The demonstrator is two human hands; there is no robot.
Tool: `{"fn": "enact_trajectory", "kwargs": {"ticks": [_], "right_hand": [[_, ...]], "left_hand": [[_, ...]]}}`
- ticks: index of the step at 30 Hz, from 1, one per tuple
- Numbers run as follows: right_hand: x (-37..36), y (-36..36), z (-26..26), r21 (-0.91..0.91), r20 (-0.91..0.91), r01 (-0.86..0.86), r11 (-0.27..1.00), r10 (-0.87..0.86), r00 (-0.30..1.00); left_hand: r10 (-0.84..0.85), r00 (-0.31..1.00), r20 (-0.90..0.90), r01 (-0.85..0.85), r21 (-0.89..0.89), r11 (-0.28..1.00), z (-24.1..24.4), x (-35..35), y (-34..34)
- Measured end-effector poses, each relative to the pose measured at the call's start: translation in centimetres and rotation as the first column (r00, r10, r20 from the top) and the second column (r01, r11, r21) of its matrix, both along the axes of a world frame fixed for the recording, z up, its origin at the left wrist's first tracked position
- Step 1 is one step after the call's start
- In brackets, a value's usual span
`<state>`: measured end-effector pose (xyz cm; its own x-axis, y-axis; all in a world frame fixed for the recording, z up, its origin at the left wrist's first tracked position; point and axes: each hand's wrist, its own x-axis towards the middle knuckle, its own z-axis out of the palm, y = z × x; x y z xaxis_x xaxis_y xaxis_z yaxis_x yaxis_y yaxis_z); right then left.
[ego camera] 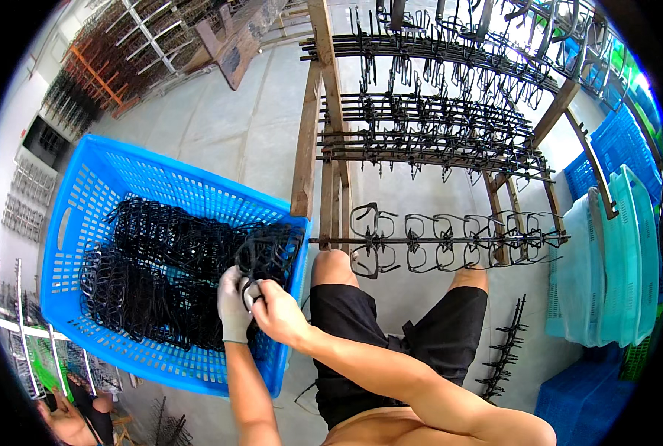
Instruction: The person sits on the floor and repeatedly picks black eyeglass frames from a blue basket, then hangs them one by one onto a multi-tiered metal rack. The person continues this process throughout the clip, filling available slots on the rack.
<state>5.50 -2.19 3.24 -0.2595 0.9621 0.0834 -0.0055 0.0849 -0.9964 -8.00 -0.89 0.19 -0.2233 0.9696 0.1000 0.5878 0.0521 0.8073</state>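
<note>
Both hands meet over the right side of a blue perforated plastic crate (pixel 197 178). My left hand (pixel 234 309), in a pale work glove, grips black wire-like frames (pixel 260 251) at their lower end. Bare, my right hand (pixel 280 313) pinches the same bundle close to the glove; its fingers partly hide the held end, so the number of frames is unclear. Rows of similar black bent frames (pixel 164 223) fill the crate's bottom. Just right of the crate, a horizontal bar (pixel 387 241) carries several looped frames (pixel 365 220) above and below it, in front of my knees.
Beyond that bar, a wooden rack (pixel 303 139) holds several black bars with hooks (pixel 420 106). Stacked teal crates (pixel 632 262) and a blue crate (pixel 582 407) stand at right. A hooked bar (pixel 504 351) lies on the floor. Another person (pixel 75 415) sits at lower left.
</note>
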Motion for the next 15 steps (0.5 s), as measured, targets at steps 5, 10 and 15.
{"fn": "enact_trajectory", "kwargs": {"ticks": [5, 10, 15], "right_hand": [[0.3, -0.3, 1.9, 0.264, 0.466, -0.315, 0.912, 0.165, 0.869], [8.8, -3.0, 7.7, 0.631, 0.039, -0.052, 0.774, 0.035, 0.999], [18.6, -5.2, 0.2, 0.218, -0.287, 0.551, 0.806, -0.487, 0.825]], "left_hand": [[0.051, 0.939, -0.339, -0.058, -0.009, 0.998, -2.5, 1.4, -0.1], [0.122, 0.967, -0.225, -0.087, 0.158, 0.983, -0.6, 1.0, 0.8], [0.276, 0.959, 0.06, -0.281, 0.294, 0.914, 3.7, 1.3, -0.8]]}}
